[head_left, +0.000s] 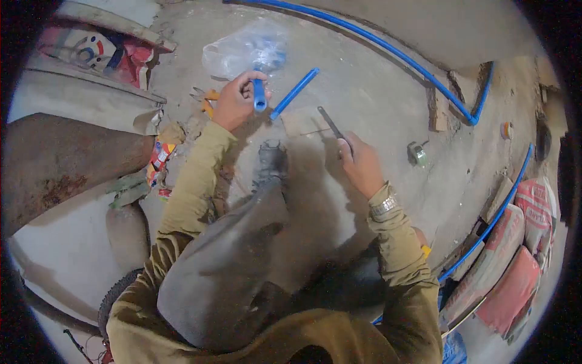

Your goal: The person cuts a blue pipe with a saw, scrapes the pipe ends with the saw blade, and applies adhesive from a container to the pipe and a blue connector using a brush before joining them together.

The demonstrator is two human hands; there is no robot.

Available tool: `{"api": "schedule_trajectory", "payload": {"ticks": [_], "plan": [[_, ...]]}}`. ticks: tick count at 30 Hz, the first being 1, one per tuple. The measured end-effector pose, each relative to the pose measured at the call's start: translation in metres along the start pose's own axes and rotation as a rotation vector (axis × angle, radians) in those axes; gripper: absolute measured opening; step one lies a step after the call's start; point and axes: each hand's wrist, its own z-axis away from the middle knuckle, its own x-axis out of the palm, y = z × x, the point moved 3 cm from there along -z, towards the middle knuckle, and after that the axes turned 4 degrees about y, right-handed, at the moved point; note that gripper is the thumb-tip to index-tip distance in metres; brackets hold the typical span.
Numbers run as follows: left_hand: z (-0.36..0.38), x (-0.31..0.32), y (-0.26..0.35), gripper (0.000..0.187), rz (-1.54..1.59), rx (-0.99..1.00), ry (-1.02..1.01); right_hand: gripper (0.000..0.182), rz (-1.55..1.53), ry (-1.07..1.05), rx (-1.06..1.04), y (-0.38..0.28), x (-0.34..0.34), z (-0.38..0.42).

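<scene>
My left hand [235, 101] is closed around a short piece of blue pipe [260, 96], its open end facing me. In my right hand [362, 165] is a slim, dark, flat blade-like tool [331, 123], pointing up and to the left. Between the hands, a second cut length of blue pipe [294, 94] lies on the floor. Just below it is a flat tan piece of board [298, 123]. Orange-handled pliers [208, 103] rest beside my left hand, partly hidden by it. A clear plastic bag [245, 51] with blue pieces inside lies beyond.
A long blue pipe [376, 40] runs along the wall base and bends upward at the right. To the right sit a greenish roll [418, 154], another blue pipe [494, 219] and stacked sacks [487, 265]. A large rusty cylinder [73, 164] stands at left.
</scene>
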Motion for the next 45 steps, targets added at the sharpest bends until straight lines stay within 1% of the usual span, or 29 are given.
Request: {"api": "schedule_trajectory", "payload": {"ticks": [2, 3, 5, 6, 8, 9, 12, 15, 18, 21, 23, 24, 26, 27, 29, 30, 32, 33, 35, 36, 38, 40, 42, 44, 45], "plan": [[-0.001, 0.003, 0.001, 0.032, -0.007, -0.029, 0.069, 0.023, 0.005, 0.046, -0.030, 0.003, 0.004, 0.002], [-0.002, 0.005, 0.003, 0.027, -0.011, -0.043, 0.101, 0.023, -0.018, 0.043, -0.006, 0.001, 0.003, 0.003], [0.001, 0.020, 0.025, 0.016, 0.898, -0.235, 0.314, 0.023, -0.061, 0.033, 0.037, -0.007, -0.004, 0.004], [0.003, 0.028, 0.031, 0.011, 1.352, -0.335, 0.417, 0.022, -0.064, 0.049, 0.004, -0.010, -0.004, 0.006], [-0.007, 0.031, 0.006, 0.005, 1.656, -0.283, 0.237, 0.020, -0.073, 0.081, -0.064, -0.015, 0.001, 0.009], [-0.009, 0.031, 0.006, 0.004, 1.804, -0.255, 0.142, 0.019, -0.044, 0.086, -0.079, -0.017, 0.005, 0.010], [-0.009, 0.046, -0.003, 0.007, 1.815, -0.418, 0.321, 0.015, 0.031, 0.088, -0.124, -0.024, 0.014, 0.014], [-0.009, 0.057, -0.001, 0.014, 1.768, -0.493, 0.469, 0.013, 0.073, 0.108, -0.177, -0.035, 0.015, 0.017], [-0.006, 0.060, 0.005, 0.015, 1.734, -0.565, 0.523, 0.013, 0.144, 0.162, -0.228, -0.035, 0.016, 0.018], [-0.004, 0.061, 0.016, 0.013, 1.729, -0.538, 0.575, 0.013, 0.214, 0.174, -0.247, -0.033, 0.014, 0.018], [-0.006, 0.060, 0.020, 0.017, 1.676, -0.472, 0.596, 0.015, 0.212, 0.189, -0.258, -0.034, 0.013, 0.018], [-0.006, 0.059, 0.021, 0.020, 1.648, -0.441, 0.607, 0.017, 0.149, 0.116, -0.197, -0.032, 0.016, 0.017], [-0.009, 0.056, 0.017, 0.015, 1.659, -0.409, 0.475, 0.020, 0.022, -0.027, -0.075, -0.031, 0.025, 0.017], [-0.009, 0.055, 0.023, 0.014, 1.663, -0.391, 0.407, 0.021, -0.105, -0.112, -0.002, -0.034, 0.027, 0.015], [-0.006, 0.052, 0.033, 0.021, 1.597, -0.315, 0.423, 0.025, -0.360, -0.282, 0.148, -0.041, 0.028, 0.014], [-0.004, 0.052, 0.040, 0.026, 1.562, -0.277, 0.432, 0.024, -0.344, -0.249, 0.113, -0.040, 0.026, 0.014], [-0.011, 0.056, 0.035, 0.032, 1.535, -0.285, 0.468, 0.023, -0.312, -0.182, 0.043, -0.039, 0.022, 0.013], [-0.013, 0.057, 0.038, 0.036, 1.524, -0.288, 0.485, 0.023, -0.105, -0.021, -0.101, -0.040, 0.017, 0.011], [-0.014, 0.058, 0.042, 0.036, 1.526, -0.315, 0.442, 0.022, 0.315, 0.290, -0.373, -0.040, 0.015, 0.017], [-0.012, 0.057, 0.044, 0.036, 1.524, -0.330, 0.423, 0.021, 0.246, 0.257, -0.311, -0.034, 0.021, 0.020], [-0.013, 0.054, 0.036, 0.035, 1.623, -0.269, 0.311, 0.020, 0.105, 0.199, -0.192, -0.025, 0.034, 0.023], [-0.013, 0.050, 0.027, 0.034, 1.715, -0.199, 0.183, 0.021, -0.294, -0.149, 0.171, -0.028, 0.046, 0.023], [-0.018, 0.046, 0.029, 0.033, 1.798, -0.109, 0.024, 0.023, -0.431, -0.312, 0.260, -0.036, 0.044, 0.021], [-0.025, 0.048, 0.027, 0.034, 1.741, -0.275, 0.250, 0.023, -0.309, -0.289, 0.077, -0.040, 0.031, 0.012], [-0.027, 0.049, 0.027, 0.034, 1.706, -0.359, 0.361, 0.022, -0.102, -0.132, -0.033, -0.039, 0.026, 0.011]]}}
